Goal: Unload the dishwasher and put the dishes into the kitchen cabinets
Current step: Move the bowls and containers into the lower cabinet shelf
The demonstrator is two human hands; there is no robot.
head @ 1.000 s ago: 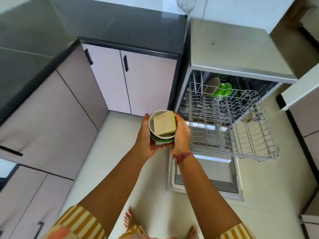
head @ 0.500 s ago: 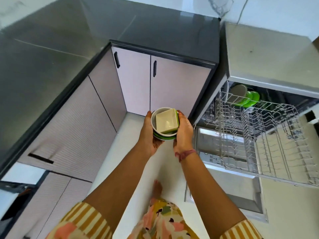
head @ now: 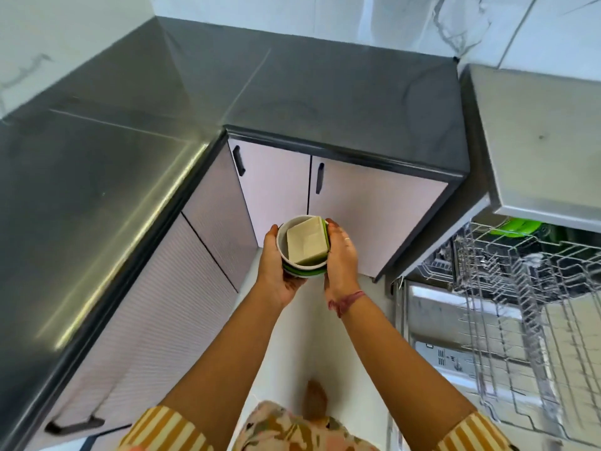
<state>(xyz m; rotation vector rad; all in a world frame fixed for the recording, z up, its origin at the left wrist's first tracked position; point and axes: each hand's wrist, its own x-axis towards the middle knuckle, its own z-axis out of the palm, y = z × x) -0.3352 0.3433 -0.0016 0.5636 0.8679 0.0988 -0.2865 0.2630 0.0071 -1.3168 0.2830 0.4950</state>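
Observation:
I hold a stack of bowls (head: 304,245) at chest height in front of me: a square beige bowl nested in a round white one, with green rims below. My left hand (head: 276,271) cups the stack from the left and underneath. My right hand (head: 341,255) grips its right side. The stack hangs over the floor, just before two closed pale pink cabinet doors (head: 325,203) with black handles. At the right, the dishwasher (head: 536,131) stands open with its wire rack (head: 520,314) pulled out; green dishes (head: 517,227) remain at the back.
A dark grey L-shaped countertop (head: 309,92) runs along the left and back, above ribbed drawer fronts (head: 146,314). The lowered dishwasher door (head: 432,323) juts into the floor space on the right. Pale floor (head: 305,346) lies between counter and dishwasher.
My view has swung left and up from the dishwasher toward the corner cabinets. Both hands have carried the bowl stack closer to the pink cabinet doors, grip unchanged.

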